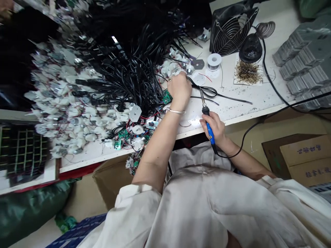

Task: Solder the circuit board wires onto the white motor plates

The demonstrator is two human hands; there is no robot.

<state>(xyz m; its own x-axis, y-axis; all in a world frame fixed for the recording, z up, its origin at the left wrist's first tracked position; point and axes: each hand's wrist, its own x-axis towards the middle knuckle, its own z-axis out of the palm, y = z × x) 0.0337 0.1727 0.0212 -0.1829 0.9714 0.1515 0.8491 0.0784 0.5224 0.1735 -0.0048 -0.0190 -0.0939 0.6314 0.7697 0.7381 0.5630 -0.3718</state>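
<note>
Two hands present. Left hand [179, 90], one bangle [176, 111] at wrist, is curled at a heap of white gear motors [170, 69]; whether its grip holds anything cannot be told. One green circuit board [167, 97] lies beside it. Right hand [213, 128] grips one blue-handled soldering iron [211, 137] over the worktop [248, 110] edge. One solder spool [214, 62] stands beyond.

At the white workbench's [254, 100] far right stood: one wire-guarded fan [230, 31]; one solder spool [214, 62]; one coiled iron stand [265, 29]; brass shavings on card [248, 73]; stacked finned metal blocks [305, 58]. Below its near edge: one cardboard carton [302, 158].
</note>
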